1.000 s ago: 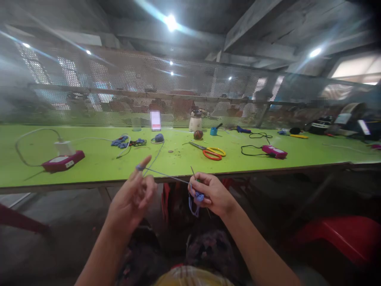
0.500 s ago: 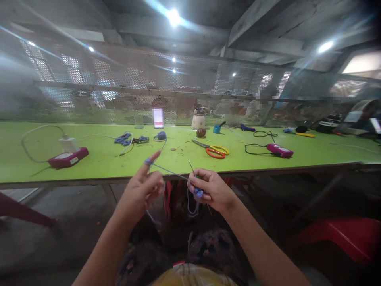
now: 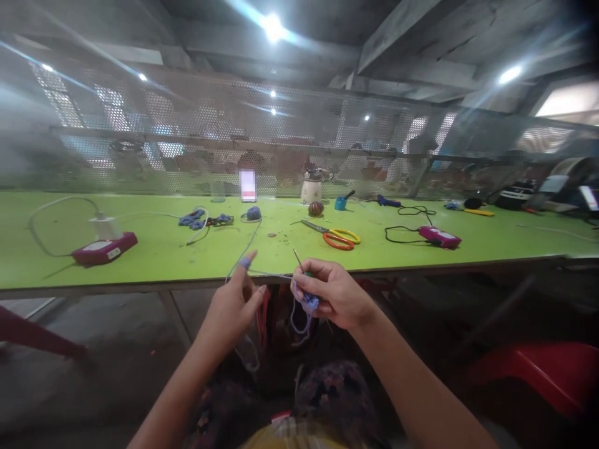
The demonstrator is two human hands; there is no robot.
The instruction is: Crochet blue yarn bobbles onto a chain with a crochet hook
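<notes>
In my right hand [image 3: 330,293], closed in a pinch, are a thin metal crochet hook [image 3: 297,257] with a bit of green on it and a small blue crocheted piece [image 3: 309,302]. A loop of yarn dangles below that hand. Blue yarn [image 3: 271,274] runs from the work to my left hand [image 3: 236,305], where it is wound round the raised index finger. The left thumb stands apart; the other left fingers are partly hidden. From there the strand leads up to a blue yarn ball [image 3: 253,213] on the green table [image 3: 154,249].
Scissors [image 3: 334,236] with red and yellow handles lie ahead, near a dark striped ball [image 3: 316,209]. A phone [image 3: 248,186] stands behind the yarn ball. Purple power boxes [image 3: 105,248] with cords sit at both sides. A red stool [image 3: 547,374] is at lower right.
My left hand has moved slightly right and down, its index finger tilting and its thumb spreading out. The yarn to the ball now hangs in a slack curve. My right hand barely shifted.
</notes>
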